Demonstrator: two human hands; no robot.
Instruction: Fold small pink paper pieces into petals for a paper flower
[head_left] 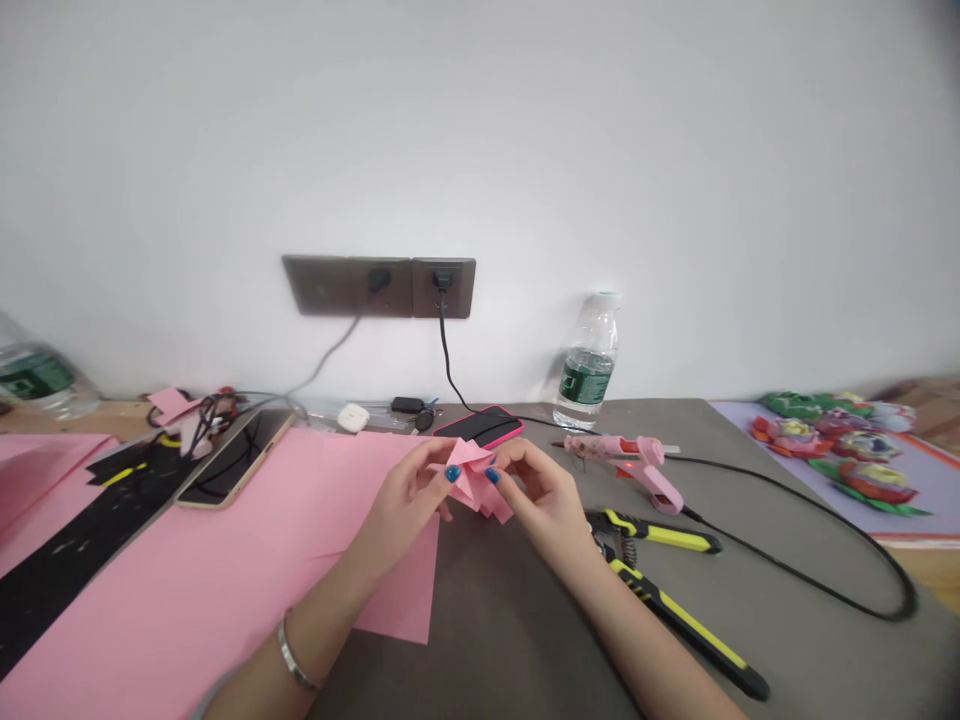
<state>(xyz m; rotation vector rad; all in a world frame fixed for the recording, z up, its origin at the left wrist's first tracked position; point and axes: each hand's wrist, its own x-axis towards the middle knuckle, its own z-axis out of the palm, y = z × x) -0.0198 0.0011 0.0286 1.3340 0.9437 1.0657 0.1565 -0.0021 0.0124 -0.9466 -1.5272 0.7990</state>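
Observation:
Between my two hands is a small folded piece of pink paper (471, 478), with several pointed flaps. My left hand (412, 490) pinches its left side between thumb and fingers. On the right side, my right hand (540, 490) grips it the same way. The folded paper is held above the grey tabletop mat (502, 620). Large pink paper sheets (300, 560) lie under and beside my left forearm. Just behind the hands rests a phone with a pink edge (484, 428), partly hidden by them.
A pink glue gun (630, 460) with a black cord and yellow-black pliers (667, 590) lie to the right. Behind stands a water bottle (589, 365). Folded paper flowers (862, 445) sit far right. A larger phone (238, 458) lies on the left, below a wall socket (442, 288).

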